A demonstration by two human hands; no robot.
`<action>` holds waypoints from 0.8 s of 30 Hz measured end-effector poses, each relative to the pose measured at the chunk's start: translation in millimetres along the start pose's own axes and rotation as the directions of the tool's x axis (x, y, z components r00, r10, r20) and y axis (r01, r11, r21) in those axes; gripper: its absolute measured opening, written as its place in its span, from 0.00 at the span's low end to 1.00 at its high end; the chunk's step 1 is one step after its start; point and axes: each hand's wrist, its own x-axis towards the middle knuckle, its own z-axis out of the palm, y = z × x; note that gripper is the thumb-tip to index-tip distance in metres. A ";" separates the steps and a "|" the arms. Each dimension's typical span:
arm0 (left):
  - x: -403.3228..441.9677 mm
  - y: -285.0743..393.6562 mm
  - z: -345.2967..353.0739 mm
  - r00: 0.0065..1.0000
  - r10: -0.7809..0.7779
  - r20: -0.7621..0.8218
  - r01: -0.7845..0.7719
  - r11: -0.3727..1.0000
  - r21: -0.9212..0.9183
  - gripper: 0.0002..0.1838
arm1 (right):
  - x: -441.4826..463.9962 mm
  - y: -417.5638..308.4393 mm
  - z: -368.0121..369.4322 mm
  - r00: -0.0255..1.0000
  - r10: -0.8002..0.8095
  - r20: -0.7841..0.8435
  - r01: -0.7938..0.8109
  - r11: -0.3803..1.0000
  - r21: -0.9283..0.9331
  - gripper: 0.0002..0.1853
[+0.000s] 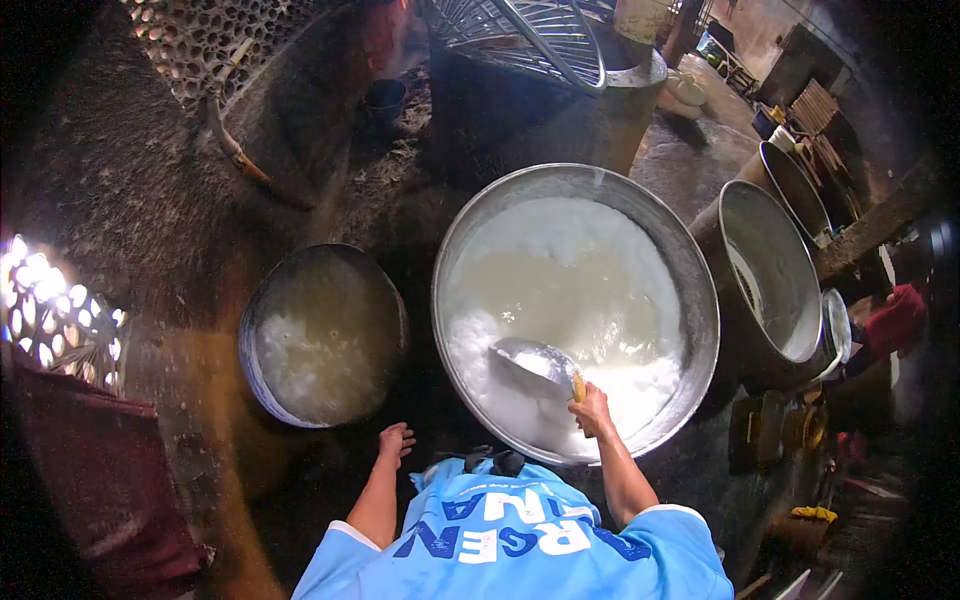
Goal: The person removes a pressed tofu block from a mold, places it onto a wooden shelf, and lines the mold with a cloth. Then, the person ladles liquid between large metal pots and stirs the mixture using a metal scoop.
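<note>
My right hand (592, 411) is closed around the wooden handle of a metal scoop (540, 362). The scoop's wide bowl dips into white foamy liquid (560, 270) near the front of a large round metal pot (703, 300). My left hand (397, 441) hangs between this pot and a smaller round vessel (398, 310) on the left, touching neither. Its fingers are loosely bent and apart, with nothing in them. Cloudy liquid (325, 340) with patches of foam fills much of the smaller vessel.
Behind the large pot stands a tall drum (640, 110) with a wire rack (540, 50) on top. Deep metal pots (735, 290) line the right side. A bent stick (235, 150) leans at the upper left. Dark red cloth (105, 480) hangs at the lower left.
</note>
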 end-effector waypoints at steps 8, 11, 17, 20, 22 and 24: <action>28.1 7.2 -35.4 0.998 -0.063 0.021 0.064 0.995 -0.079 0.15 | -23.5 -107.0 -50.2 0.979 -0.081 0.188 0.061 0.992 0.106 0.24; 28.5 -1.8 -56.4 0.996 -0.089 0.002 0.088 0.986 -0.139 0.16 | -11.1 -194.3 -70.8 0.972 -0.218 0.091 0.228 0.965 -0.126 0.20; 19.8 -40.8 -95.0 0.988 -0.149 -0.040 0.135 0.960 -0.244 0.16 | 88.7 -239.4 -8.9 0.941 -0.323 -0.097 0.261 0.879 -0.400 0.20; 11.3 -61.1 -108.6 0.979 -0.197 -0.060 0.174 0.946 -0.274 0.17 | 115.0 -216.8 8.2 0.963 -0.270 -0.027 0.231 0.867 -0.441 0.19; 6.6 -73.7 -113.6 0.969 -0.233 -0.076 0.202 0.935 -0.292 0.17 | 129.9 -185.1 13.6 0.929 -0.371 -0.012 0.311 0.795 -0.521 0.18; 6.6 -82.1 -117.8 0.965 -0.249 -0.078 0.218 0.935 -0.279 0.17 | 130.1 -153.4 15.4 0.851 -0.525 -0.002 0.414 0.673 -0.613 0.18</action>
